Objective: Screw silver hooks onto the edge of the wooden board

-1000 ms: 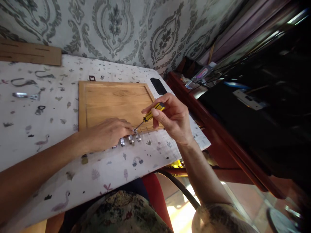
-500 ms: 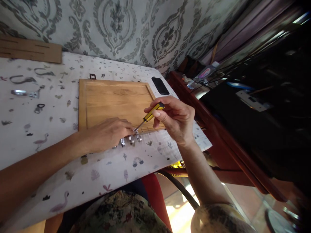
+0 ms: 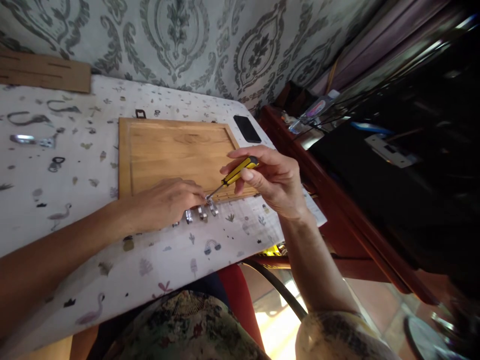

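My right hand [image 3: 279, 185] grips a small yellow and black screwdriver [image 3: 240, 171] between thumb and fingers. Its thin shaft slants down to the left, the tip at a shiny metal hook [image 3: 213, 206] on the near edge of a framed wooden panel [image 3: 168, 152]. From the left, my left hand [image 3: 174, 199] reaches over that edge, fingers pressed together beside the tip; what they pinch is hidden. More shiny hooks, one [image 3: 202, 212] and another [image 3: 188, 216], stick out from the edge below these fingers.
Loose hooks [image 3: 62, 106] and a metal piece [image 3: 33, 141] lie on the patterned tablecloth [image 3: 150, 290] at left. A cardboard piece [image 3: 45, 72] rests against the wall. Beyond the panel is a black phone [image 3: 246, 129]. A plastic bottle [image 3: 315, 111] lies on the dark red furniture at right.
The whole view has shifted slightly. My right fingers have adjusted a little on the screwdriver handle, while its tip stays at the hook beside my left fingers.
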A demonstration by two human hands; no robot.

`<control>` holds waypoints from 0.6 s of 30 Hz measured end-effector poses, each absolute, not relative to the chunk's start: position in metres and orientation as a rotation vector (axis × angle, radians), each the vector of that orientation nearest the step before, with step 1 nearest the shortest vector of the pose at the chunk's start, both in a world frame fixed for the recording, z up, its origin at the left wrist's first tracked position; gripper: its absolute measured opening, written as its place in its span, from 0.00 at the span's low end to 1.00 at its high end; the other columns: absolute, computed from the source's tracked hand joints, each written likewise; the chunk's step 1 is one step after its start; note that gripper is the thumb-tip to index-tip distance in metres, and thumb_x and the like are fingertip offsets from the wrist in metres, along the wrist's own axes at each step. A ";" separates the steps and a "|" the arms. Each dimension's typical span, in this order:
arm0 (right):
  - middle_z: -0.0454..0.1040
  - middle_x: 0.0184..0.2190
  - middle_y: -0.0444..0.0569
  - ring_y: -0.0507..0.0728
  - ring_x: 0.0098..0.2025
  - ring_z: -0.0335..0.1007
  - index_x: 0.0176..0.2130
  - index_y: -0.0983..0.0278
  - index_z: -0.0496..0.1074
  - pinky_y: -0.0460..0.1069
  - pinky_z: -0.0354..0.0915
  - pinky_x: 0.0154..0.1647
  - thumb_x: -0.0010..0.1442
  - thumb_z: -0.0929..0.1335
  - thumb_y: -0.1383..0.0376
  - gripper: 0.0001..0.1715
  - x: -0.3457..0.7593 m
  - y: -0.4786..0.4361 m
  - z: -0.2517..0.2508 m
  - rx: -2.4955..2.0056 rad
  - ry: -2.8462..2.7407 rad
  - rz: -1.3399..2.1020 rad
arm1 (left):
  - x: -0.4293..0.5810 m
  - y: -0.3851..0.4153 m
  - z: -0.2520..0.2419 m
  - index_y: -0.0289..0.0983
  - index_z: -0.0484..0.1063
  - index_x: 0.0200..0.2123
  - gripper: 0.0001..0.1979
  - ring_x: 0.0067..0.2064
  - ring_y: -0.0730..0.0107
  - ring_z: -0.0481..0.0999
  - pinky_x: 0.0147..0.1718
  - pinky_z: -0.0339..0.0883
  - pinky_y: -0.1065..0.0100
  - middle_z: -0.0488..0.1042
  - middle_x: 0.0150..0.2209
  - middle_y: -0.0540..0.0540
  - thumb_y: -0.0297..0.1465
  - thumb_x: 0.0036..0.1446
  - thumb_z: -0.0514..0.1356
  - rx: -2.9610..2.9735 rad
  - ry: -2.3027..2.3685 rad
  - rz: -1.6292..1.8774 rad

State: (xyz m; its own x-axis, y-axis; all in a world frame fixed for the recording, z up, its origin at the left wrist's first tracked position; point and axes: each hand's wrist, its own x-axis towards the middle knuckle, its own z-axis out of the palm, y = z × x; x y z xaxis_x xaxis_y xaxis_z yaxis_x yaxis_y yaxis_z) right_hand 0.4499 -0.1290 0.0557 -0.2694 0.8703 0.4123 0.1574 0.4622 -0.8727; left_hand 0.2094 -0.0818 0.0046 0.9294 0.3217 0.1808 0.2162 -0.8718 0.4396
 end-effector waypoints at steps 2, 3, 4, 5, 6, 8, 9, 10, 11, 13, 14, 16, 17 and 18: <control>0.84 0.37 0.45 0.48 0.27 0.78 0.44 0.62 0.81 0.42 0.75 0.24 0.64 0.78 0.55 0.15 0.448 -0.128 0.053 -0.892 -1.709 0.839 | 0.209 -0.082 0.003 0.39 0.82 0.42 0.17 0.48 0.59 0.83 0.47 0.74 0.63 0.83 0.47 0.44 0.16 0.59 0.58 2.668 0.387 0.363; 0.83 0.36 0.44 0.48 0.26 0.76 0.42 0.62 0.80 0.42 0.74 0.23 0.63 0.78 0.54 0.15 0.446 -0.128 0.052 -0.902 -1.701 0.803 | 0.209 -0.082 0.002 0.39 0.81 0.42 0.17 0.48 0.59 0.83 0.47 0.74 0.63 0.83 0.47 0.44 0.15 0.58 0.58 2.668 0.385 0.370; 0.82 0.36 0.44 0.48 0.25 0.75 0.41 0.61 0.80 0.42 0.73 0.22 0.62 0.79 0.53 0.15 0.444 -0.129 0.052 -0.918 -1.688 0.765 | 0.209 -0.082 0.002 0.39 0.82 0.42 0.18 0.48 0.59 0.82 0.47 0.74 0.63 0.83 0.47 0.44 0.15 0.58 0.58 2.666 0.384 0.374; 0.82 0.35 0.43 0.48 0.26 0.75 0.40 0.61 0.80 0.43 0.73 0.21 0.61 0.79 0.52 0.17 0.442 -0.129 0.051 -0.942 -1.673 0.734 | 0.209 -0.082 0.002 0.40 0.82 0.43 0.19 0.48 0.59 0.82 0.47 0.74 0.63 0.83 0.47 0.44 0.15 0.58 0.57 2.663 0.383 0.379; 0.81 0.35 0.43 0.49 0.27 0.75 0.39 0.60 0.79 0.43 0.72 0.20 0.60 0.80 0.51 0.18 0.439 -0.130 0.050 -0.962 -1.654 0.705 | 0.209 -0.081 0.001 0.39 0.82 0.44 0.20 0.49 0.59 0.82 0.48 0.74 0.63 0.83 0.47 0.44 0.15 0.58 0.57 2.661 0.389 0.375; 0.80 0.34 0.43 0.50 0.27 0.75 0.38 0.59 0.78 0.43 0.72 0.20 0.59 0.80 0.49 0.19 0.436 -0.131 0.050 -0.985 -1.627 0.677 | 0.208 -0.081 0.001 0.39 0.82 0.45 0.21 0.48 0.59 0.82 0.48 0.74 0.62 0.83 0.47 0.43 0.15 0.58 0.56 2.660 0.400 0.353; 0.79 0.35 0.43 0.49 0.27 0.74 0.38 0.59 0.77 0.44 0.73 0.21 0.60 0.79 0.49 0.19 0.436 -0.131 0.051 -0.992 -1.623 0.687 | 0.208 -0.081 0.001 0.39 0.82 0.46 0.21 0.48 0.59 0.82 0.48 0.74 0.61 0.83 0.48 0.43 0.15 0.58 0.56 2.662 0.399 0.344; 0.79 0.35 0.43 0.49 0.26 0.73 0.38 0.59 0.77 0.44 0.73 0.22 0.61 0.79 0.50 0.18 0.436 -0.131 0.051 -0.991 -1.625 0.708 | 0.208 -0.080 0.000 0.39 0.82 0.46 0.22 0.48 0.58 0.82 0.48 0.75 0.61 0.83 0.48 0.43 0.15 0.57 0.56 2.666 0.395 0.340; 0.79 0.35 0.43 0.48 0.25 0.73 0.38 0.59 0.76 0.44 0.74 0.23 0.62 0.78 0.50 0.17 0.437 -0.132 0.052 -0.984 -1.629 0.733 | 0.208 -0.080 0.000 0.39 0.82 0.47 0.22 0.48 0.58 0.83 0.48 0.75 0.61 0.83 0.49 0.43 0.14 0.57 0.56 2.669 0.388 0.343; 0.79 0.35 0.43 0.48 0.28 0.74 0.38 0.59 0.75 0.43 0.75 0.25 0.64 0.77 0.51 0.16 0.440 -0.132 0.054 -0.968 -1.647 0.782 | 0.208 -0.079 -0.002 0.39 0.82 0.47 0.24 0.49 0.58 0.83 0.48 0.75 0.62 0.83 0.49 0.43 0.14 0.55 0.56 2.675 0.374 0.360; 0.80 0.36 0.44 0.49 0.30 0.76 0.40 0.59 0.76 0.42 0.75 0.26 0.64 0.77 0.51 0.16 0.442 -0.132 0.055 -0.962 -1.665 0.806 | 0.208 -0.079 -0.003 0.39 0.82 0.48 0.24 0.49 0.58 0.83 0.49 0.75 0.62 0.83 0.50 0.43 0.13 0.55 0.56 2.676 0.378 0.363; 0.81 0.37 0.45 0.50 0.34 0.79 0.45 0.60 0.77 0.42 0.76 0.28 0.65 0.76 0.50 0.18 0.446 -0.132 0.057 -0.958 -1.708 0.849 | 0.208 -0.078 -0.003 0.39 0.81 0.49 0.25 0.50 0.59 0.83 0.49 0.75 0.62 0.83 0.50 0.44 0.13 0.54 0.56 2.680 0.382 0.363; 0.81 0.38 0.46 0.51 0.36 0.80 0.47 0.61 0.78 0.43 0.77 0.29 0.66 0.75 0.49 0.20 0.447 -0.132 0.058 -0.959 -1.724 0.862 | 0.208 -0.078 -0.003 0.39 0.81 0.50 0.26 0.50 0.59 0.83 0.49 0.75 0.62 0.83 0.50 0.44 0.13 0.54 0.56 2.683 0.382 0.359; 0.81 0.38 0.46 0.51 0.36 0.80 0.48 0.62 0.78 0.43 0.77 0.29 0.66 0.75 0.50 0.20 0.448 -0.132 0.057 -0.959 -1.731 0.866 | 0.208 -0.079 -0.003 0.39 0.81 0.50 0.26 0.50 0.59 0.83 0.49 0.75 0.62 0.83 0.50 0.44 0.12 0.54 0.57 2.687 0.383 0.355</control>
